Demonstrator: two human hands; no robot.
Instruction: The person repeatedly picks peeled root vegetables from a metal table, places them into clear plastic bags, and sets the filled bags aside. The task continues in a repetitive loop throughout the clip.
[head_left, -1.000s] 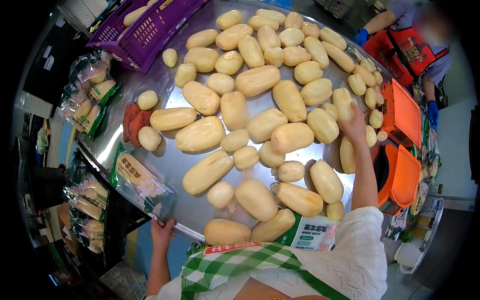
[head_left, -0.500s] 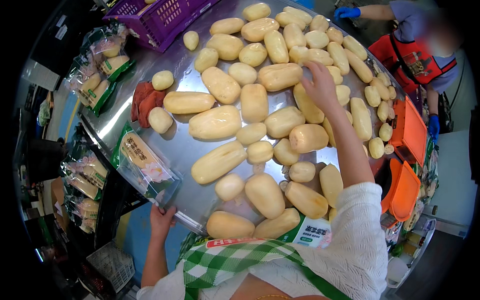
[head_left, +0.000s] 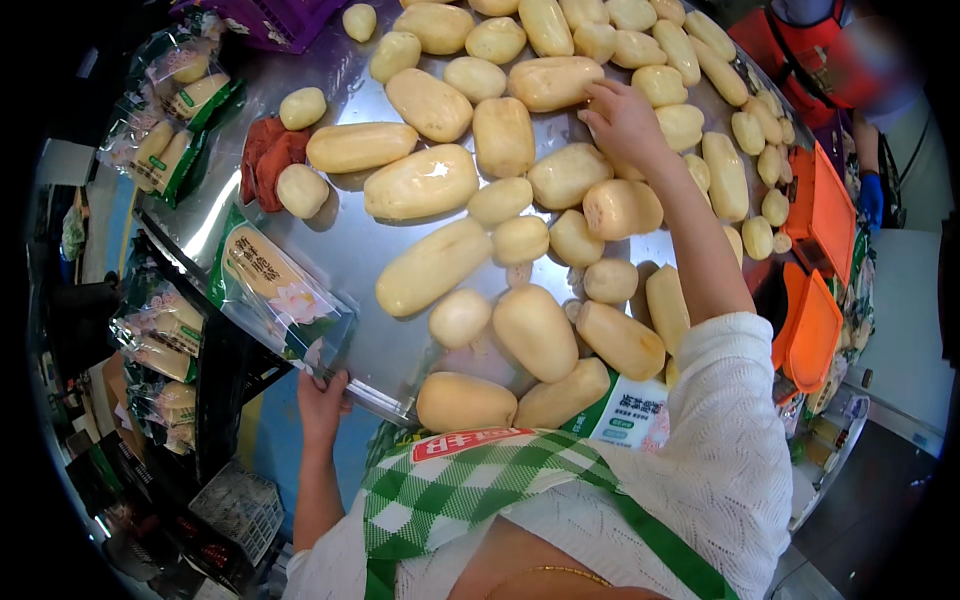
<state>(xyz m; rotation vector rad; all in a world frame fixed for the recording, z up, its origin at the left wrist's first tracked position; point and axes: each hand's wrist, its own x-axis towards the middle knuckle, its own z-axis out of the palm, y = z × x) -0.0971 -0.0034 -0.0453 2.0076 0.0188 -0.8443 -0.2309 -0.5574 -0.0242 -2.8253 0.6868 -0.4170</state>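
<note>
Peeled lotus root segments, pale and wet, lie spread over a metal table (head_left: pixel 350 240). My right hand (head_left: pixel 628 120) reaches far out over them, thumb apart from the fingers. Its fingertips are at the right end of a long lotus root segment (head_left: pixel 553 83), which lies on the table; whether they press on it is hard to tell. Down at the table's near left edge, my left hand (head_left: pixel 323 400) is closed on the end of a clear and green printed plastic bag (head_left: pixel 290 300). The bag lies flat, with a pink flower on it.
Filled bags (head_left: pixel 165 150) hang or lie along the left side. A dark red cloth (head_left: pixel 268 160) sits by two small segments. Orange bins (head_left: pixel 815 215) stand at the right, a purple crate (head_left: pixel 285 20) at the far left. A co-worker in a red apron (head_left: pixel 800 60) stands far right.
The view has tilted, so the table's contents sit higher in the picture. My right hand's fingers have come closer to the end of the long lotus root segment. My left hand stays at the bag.
</note>
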